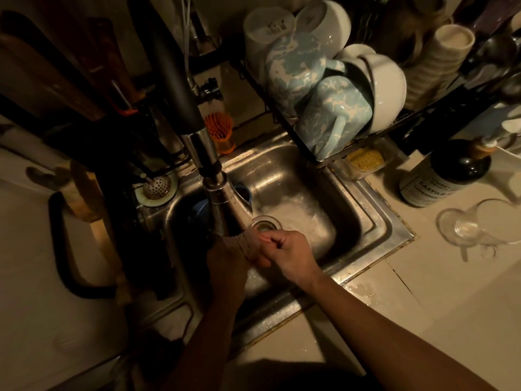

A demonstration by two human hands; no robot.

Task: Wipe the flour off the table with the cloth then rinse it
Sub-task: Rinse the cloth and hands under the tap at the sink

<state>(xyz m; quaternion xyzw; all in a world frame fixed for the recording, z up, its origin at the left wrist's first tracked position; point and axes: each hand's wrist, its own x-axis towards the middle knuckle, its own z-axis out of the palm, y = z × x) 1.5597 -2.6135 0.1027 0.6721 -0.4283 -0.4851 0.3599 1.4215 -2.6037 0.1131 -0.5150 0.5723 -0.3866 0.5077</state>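
The left hand (228, 258) and right hand (284, 249) press together, fingers curled, probably wringing under the tap (217, 193) just above them. No cloth shows, so whether they grip it cannot be told. Just beyond them, the drain (265, 225) of the sink (366, 198) takes the runoff.

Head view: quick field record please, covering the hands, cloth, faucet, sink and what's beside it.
left hand: under the faucet spout, over the sink
right hand: fingers curled, pressed against the left hand
cloth: not visible; possibly hidden between the hands
sink basin: looks wet
right counter: soap bottle, clear glasses
dish rack: mugs and bowls, behind the sink's right side
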